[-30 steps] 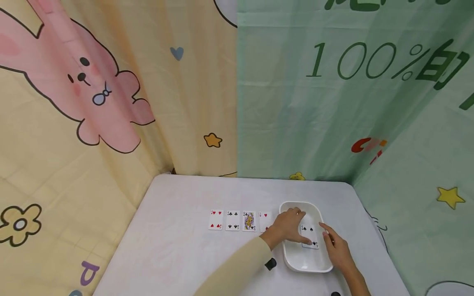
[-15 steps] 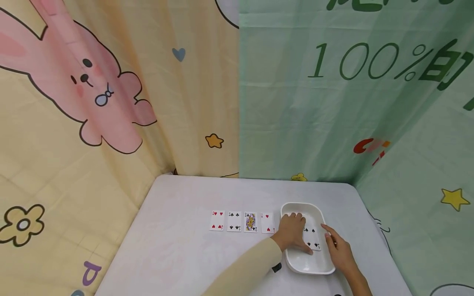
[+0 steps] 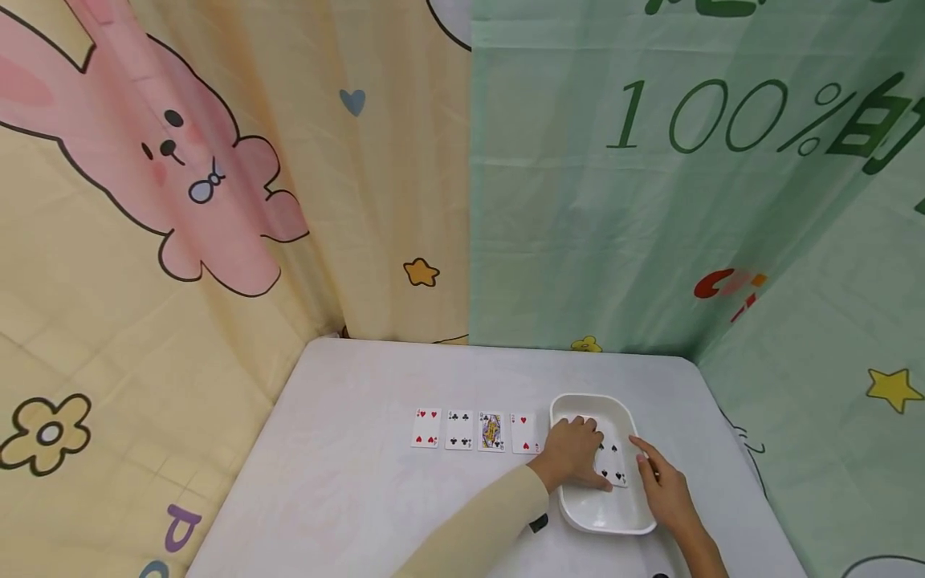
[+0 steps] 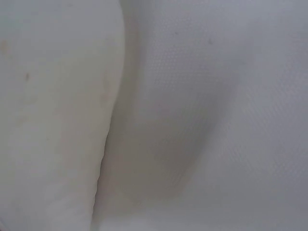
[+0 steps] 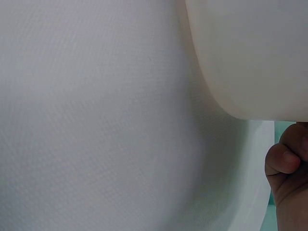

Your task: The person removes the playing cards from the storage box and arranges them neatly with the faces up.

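A white tray (image 3: 603,510) stands at the right of the table in the head view. Inside it lies a playing card (image 3: 613,470) with spade pips, face up. Over the tray's left rim reaches my left hand (image 3: 572,453), its thumb beside that card's lower left edge; what is under the palm is hidden. My right hand (image 3: 663,486) holds the tray's right rim between thumb and fingers. In the right wrist view curled fingers (image 5: 288,154) show below the pale tray wall (image 5: 255,57). Only pale surfaces, no left fingers, appear in the left wrist view.
Left of the tray runs a row of face-up playing cards: a four of hearts (image 3: 426,429), a clubs card (image 3: 458,430), a queen (image 3: 492,432) and a hearts card (image 3: 523,433). A small black object (image 3: 539,523) sits near the left sleeve. Printed curtains (image 3: 405,185) enclose the table.
My left hand has moved slightly toward the tray's near side; its thumb shifted from on the spade card to its lower left edge. The right hand stays on the rim.
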`<state>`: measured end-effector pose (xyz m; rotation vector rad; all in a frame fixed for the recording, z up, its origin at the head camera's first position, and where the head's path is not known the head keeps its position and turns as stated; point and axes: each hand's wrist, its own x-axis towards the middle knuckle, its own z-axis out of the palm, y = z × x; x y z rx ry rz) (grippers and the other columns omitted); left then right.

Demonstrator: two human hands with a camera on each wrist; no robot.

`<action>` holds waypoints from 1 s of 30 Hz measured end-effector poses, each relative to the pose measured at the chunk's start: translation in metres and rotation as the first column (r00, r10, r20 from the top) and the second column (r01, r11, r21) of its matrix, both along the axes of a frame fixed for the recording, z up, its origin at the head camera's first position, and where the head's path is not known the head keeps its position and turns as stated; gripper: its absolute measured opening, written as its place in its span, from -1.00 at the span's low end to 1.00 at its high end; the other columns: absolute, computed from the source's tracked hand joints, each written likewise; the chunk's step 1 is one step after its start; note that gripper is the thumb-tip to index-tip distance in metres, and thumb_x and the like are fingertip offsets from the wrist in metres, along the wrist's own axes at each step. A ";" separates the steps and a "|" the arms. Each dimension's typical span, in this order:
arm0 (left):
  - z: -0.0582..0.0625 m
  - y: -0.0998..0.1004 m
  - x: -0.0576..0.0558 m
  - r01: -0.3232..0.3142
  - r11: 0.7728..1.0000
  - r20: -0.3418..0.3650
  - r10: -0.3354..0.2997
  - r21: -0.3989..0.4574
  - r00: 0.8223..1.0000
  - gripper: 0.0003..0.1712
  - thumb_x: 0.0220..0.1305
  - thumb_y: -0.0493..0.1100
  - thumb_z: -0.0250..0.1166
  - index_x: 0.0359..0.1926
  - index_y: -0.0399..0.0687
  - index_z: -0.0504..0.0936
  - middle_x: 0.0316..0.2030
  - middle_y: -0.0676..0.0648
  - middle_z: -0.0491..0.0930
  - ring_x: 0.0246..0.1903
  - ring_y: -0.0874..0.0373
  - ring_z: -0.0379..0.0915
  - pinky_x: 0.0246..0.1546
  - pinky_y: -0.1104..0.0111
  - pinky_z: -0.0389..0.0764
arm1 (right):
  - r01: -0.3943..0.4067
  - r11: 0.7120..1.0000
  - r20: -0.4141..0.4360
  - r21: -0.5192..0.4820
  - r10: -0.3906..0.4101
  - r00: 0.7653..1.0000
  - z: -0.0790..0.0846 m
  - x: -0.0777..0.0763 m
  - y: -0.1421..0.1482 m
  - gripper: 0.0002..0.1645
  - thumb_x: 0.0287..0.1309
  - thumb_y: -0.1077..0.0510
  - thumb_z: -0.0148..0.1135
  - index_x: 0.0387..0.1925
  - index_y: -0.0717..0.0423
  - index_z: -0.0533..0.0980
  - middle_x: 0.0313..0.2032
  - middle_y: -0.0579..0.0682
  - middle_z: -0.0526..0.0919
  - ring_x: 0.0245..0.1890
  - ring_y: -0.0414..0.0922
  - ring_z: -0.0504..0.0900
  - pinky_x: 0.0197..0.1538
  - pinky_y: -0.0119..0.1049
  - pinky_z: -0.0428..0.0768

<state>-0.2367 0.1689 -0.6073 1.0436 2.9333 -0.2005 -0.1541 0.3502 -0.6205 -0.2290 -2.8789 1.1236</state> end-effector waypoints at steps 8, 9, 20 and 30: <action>0.000 -0.005 -0.003 0.058 0.996 0.028 -0.060 0.061 0.998 0.05 -0.02 0.74 0.20 0.39 0.35 0.46 0.22 0.27 0.51 0.16 0.36 0.44 0.15 0.44 0.55 | -0.007 1.000 0.013 -0.001 0.007 1.000 -0.002 0.000 0.000 -0.45 0.65 -0.04 -0.17 0.51 -0.04 0.32 -0.12 0.17 0.66 -0.21 -0.05 0.56 -0.25 -0.32 0.57; 0.000 -0.006 -0.004 0.070 0.995 0.024 -0.072 0.075 0.997 0.06 -0.02 0.73 0.21 0.41 0.34 0.45 0.22 0.26 0.51 0.16 0.36 0.44 0.14 0.45 0.55 | -0.007 1.000 0.013 0.000 0.007 1.000 -0.002 0.001 0.000 -0.45 0.65 -0.04 -0.17 0.51 -0.04 0.32 -0.12 0.17 0.66 -0.21 -0.05 0.56 -0.24 -0.32 0.58; 0.016 -0.026 -0.006 0.133 0.969 0.060 -0.148 0.206 0.987 0.05 0.06 0.63 0.27 0.49 0.28 0.36 0.30 0.24 0.46 0.20 0.38 0.41 0.17 0.56 0.50 | -0.017 1.000 -0.011 0.008 0.017 1.000 0.001 0.002 0.000 -0.46 0.65 -0.05 -0.18 0.50 -0.02 0.33 -0.26 0.07 0.61 -0.32 -0.16 0.49 -0.32 -0.39 0.51; 0.033 -0.063 -0.010 0.084 0.940 0.127 -0.133 0.330 0.983 0.05 0.09 0.58 0.29 0.50 0.24 0.36 0.38 0.14 0.41 0.33 0.28 0.38 0.29 0.45 0.50 | 0.000 1.000 0.008 0.020 0.000 1.000 0.003 0.000 -0.001 -0.46 0.65 -0.03 -0.18 0.51 -0.01 0.32 -0.17 0.17 0.65 -0.29 -0.11 0.52 -0.32 -0.37 0.53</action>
